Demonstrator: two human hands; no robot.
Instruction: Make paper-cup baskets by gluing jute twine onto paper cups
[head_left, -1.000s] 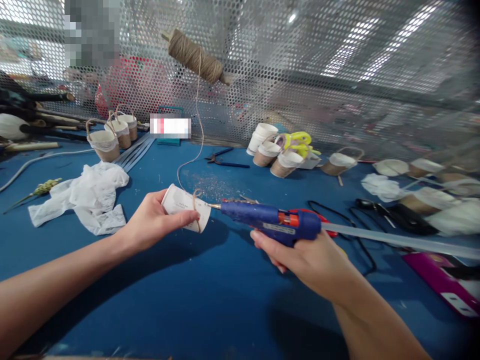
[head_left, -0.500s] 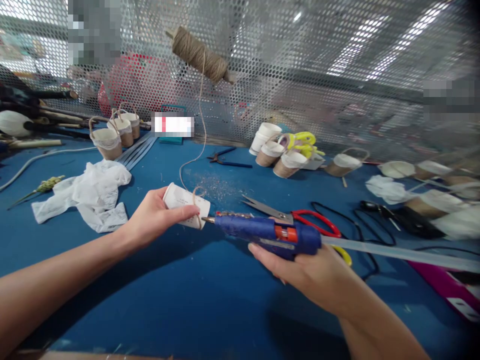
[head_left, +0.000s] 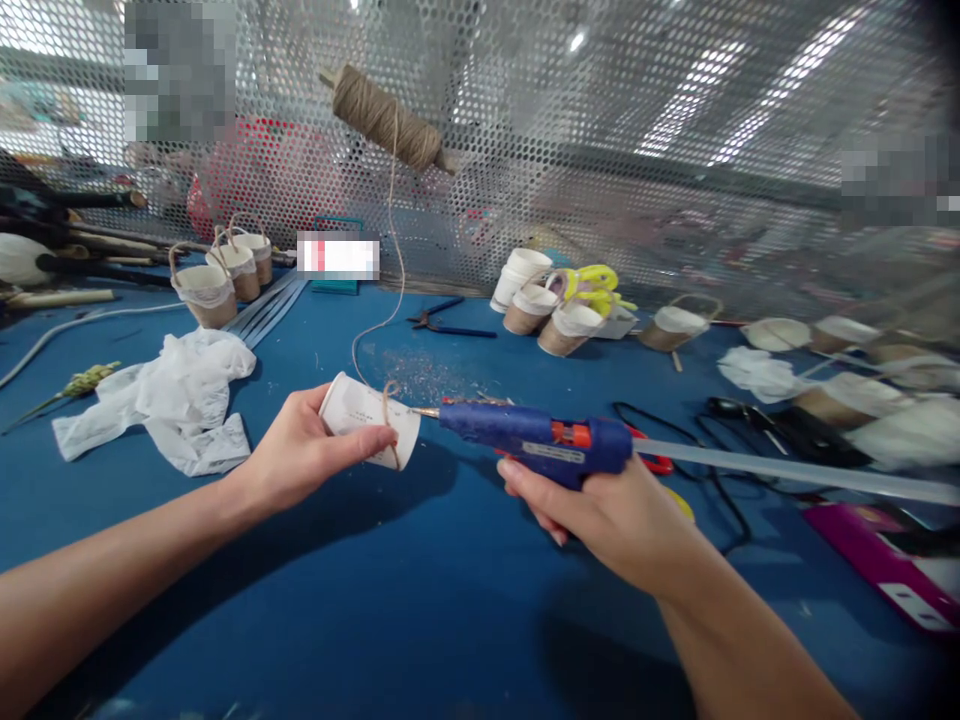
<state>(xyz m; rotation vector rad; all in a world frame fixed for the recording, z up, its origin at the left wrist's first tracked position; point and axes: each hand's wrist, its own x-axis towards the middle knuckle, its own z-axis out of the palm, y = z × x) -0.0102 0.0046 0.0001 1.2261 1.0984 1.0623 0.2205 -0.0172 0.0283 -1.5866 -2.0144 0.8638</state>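
Observation:
My left hand (head_left: 300,450) is closed round a white paper cup (head_left: 356,405) tipped on its side, its thumb pressing twine (head_left: 388,410) that runs around the cup near one end. From there the strand rises to a spool of twine (head_left: 386,118) on a stick at the mesh. In my right hand (head_left: 592,510) is a blue glue gun (head_left: 499,430), pointed left. The nozzle is close to the twine on the cup; whether it touches I cannot tell. A long clear glue stick (head_left: 780,470) sticks out of the gun's back end.
Pliers (head_left: 450,328) lie behind the cup. White lace cloth (head_left: 187,390) lies at left, near twine-wrapped cups with handles (head_left: 206,292). More wrapped cups (head_left: 570,328) stand at the back. Red-handled scissors (head_left: 656,462) are partly hidden by the gun. A black cord (head_left: 731,505) and magenta object (head_left: 862,560) lie at right.
The glue gun's tip has moved up along the twine, from the cup's lower side to its upper side. The gun now covers most of the scissors. The view has shifted slightly.

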